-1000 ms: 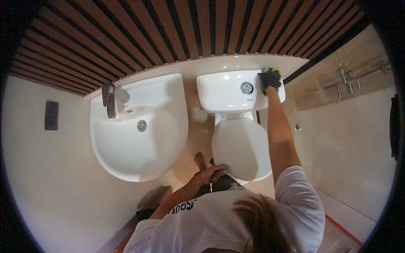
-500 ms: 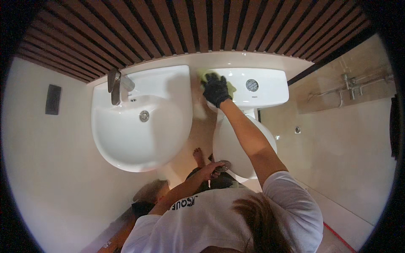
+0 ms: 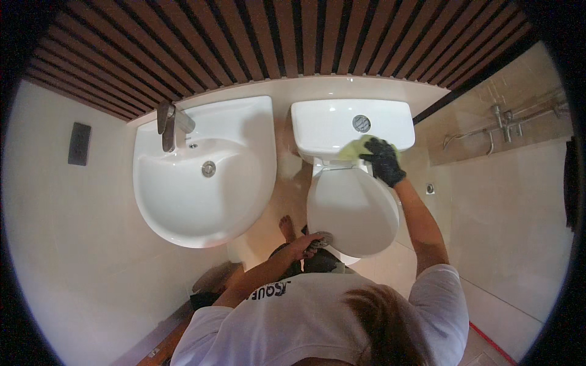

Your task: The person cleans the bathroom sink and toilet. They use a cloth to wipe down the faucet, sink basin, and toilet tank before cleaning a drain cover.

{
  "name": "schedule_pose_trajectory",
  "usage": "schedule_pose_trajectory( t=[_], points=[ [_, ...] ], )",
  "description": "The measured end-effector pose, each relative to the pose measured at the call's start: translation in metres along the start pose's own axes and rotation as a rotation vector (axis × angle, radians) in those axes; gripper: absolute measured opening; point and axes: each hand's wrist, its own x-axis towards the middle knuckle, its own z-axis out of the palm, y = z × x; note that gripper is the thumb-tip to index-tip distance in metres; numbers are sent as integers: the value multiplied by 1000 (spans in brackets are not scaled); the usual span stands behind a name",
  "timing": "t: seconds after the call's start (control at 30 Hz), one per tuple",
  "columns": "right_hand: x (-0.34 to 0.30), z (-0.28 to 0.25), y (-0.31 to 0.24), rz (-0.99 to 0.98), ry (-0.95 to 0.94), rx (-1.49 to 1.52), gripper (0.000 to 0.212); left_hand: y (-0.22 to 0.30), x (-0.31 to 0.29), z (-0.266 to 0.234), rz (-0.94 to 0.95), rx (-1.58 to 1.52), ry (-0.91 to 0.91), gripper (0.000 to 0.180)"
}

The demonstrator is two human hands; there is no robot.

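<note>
My right hand point(image 3: 383, 162), in a black glove, presses a yellow-green cloth point(image 3: 354, 149) against the front edge of the white toilet tank point(image 3: 323, 125). Its fingers lie over the cloth, which spreads out to their left. A round push button point(image 3: 362, 124) sits on top of the tank, just behind. Below the tank is the closed toilet lid point(image 3: 351, 210). Bare and low near my body, my left hand point(image 3: 303, 246) grips a small, round, greyish thing point(image 3: 322, 239) beside the lid's front left edge. I cannot make out its kind.
To the left stands a white washbasin point(image 3: 177, 207) with a metal tap point(image 3: 174, 125). A slatted brown wall point(image 3: 293, 43) rises behind both fixtures. Shower pipework point(image 3: 506, 125) is on the right wall, and a dark panel point(image 3: 79, 144) on the left. My bare foot point(image 3: 287, 227) shows between basin and toilet.
My right hand has moved with the cloth from the tank's left end, rightward and nearer, to its front edge. My left hand stays in about the same place.
</note>
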Motion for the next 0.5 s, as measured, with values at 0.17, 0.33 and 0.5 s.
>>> schedule_pose_trajectory(
  t=[0.17, 0.33, 0.5],
  points=[
    [-49, -28, 47, 681, 133, 212, 23, 9, -8, 9, -7, -1, -2, 22],
    [5, -36, 59, 871, 813, 1048, 41, 14, -17, 17, 20, 69, 167, 26],
    [105, 8, 113, 730, 970, 1357, 28, 22, -22, 34, 4, 226, 202, 30]
  ],
)
